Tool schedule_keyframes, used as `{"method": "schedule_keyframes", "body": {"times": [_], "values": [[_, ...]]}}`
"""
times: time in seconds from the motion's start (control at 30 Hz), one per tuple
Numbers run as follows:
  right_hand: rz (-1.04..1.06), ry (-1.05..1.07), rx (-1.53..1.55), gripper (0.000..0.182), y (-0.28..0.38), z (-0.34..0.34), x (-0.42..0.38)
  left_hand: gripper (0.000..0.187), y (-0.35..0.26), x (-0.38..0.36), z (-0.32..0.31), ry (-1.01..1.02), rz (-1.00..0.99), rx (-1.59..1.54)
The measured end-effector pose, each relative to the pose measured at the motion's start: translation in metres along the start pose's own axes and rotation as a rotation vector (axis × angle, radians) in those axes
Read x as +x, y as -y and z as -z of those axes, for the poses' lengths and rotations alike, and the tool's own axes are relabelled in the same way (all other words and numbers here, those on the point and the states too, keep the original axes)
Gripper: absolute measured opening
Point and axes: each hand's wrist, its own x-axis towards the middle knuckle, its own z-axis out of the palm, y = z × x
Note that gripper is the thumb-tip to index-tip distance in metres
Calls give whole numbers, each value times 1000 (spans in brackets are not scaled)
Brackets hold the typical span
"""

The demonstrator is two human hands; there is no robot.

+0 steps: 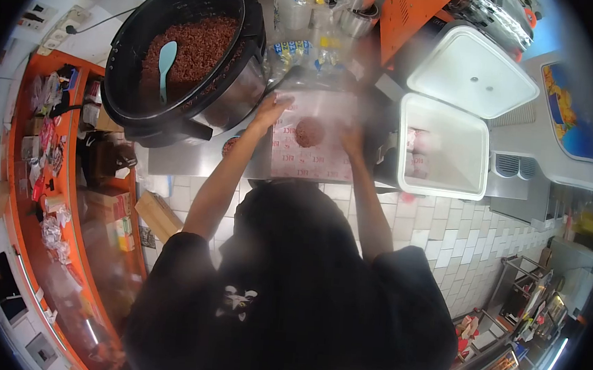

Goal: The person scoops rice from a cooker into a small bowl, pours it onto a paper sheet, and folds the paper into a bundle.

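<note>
A sheet of wrapping paper with red print lies on the metal counter in front of me. Near its middle sits a round mound of reddish-brown rice. My left hand is at the paper's upper left edge, its fingers closed on the sheet. At the right edge is my right hand, its fingers smeared by blur. Up to the left, a large rice cooker holds more of this rice, with a light blue rice paddle lying on top.
Right of the paper stands a white box with its lid tipped back and a few wrapped packets inside. Plastic bags and metal cups stand behind. Part of a bowl shows beside my left forearm.
</note>
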Motion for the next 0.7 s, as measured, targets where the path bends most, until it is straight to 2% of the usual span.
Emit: {"method": "schedule_keyframes", "body": {"times": [0.07,0.1,0.17,0.23,0.3,0.4,0.47,0.5,0.53,0.6,0.67,0.7], "values": [[263,-114,31,53,-31,-9,3,57,5,-35,-13,-14,-101,-67],[262,-109,31,53,-32,-5,-1,57,14,-43,-14,-19,-97,-68],[178,79,-42,60,-31,8,-24,60,39,-56,-15,-151,-175,348],[137,162,-117,56,-31,21,-50,60,34,-81,-14,-107,-105,346],[99,254,-196,53,-40,29,-65,49,22,-106,-14,65,114,341],[51,364,-214,45,-55,35,-75,46,28,-121,-8,126,136,423],[-82,415,4,39,-45,43,-79,41,49,-118,1,189,99,381],[-88,414,3,39,-58,42,-73,37,57,-114,6,246,52,339],[-29,531,-127,39,-85,40,-61,41,55,-113,11,339,98,247],[30,650,-257,41,-86,43,-58,45,30,-113,16,393,170,182],[47,579,293,58,-28,46,-64,49,27,-100,17,436,234,119],[51,581,292,58,-23,36,-58,54,37,-83,10,237,193,126]]}}
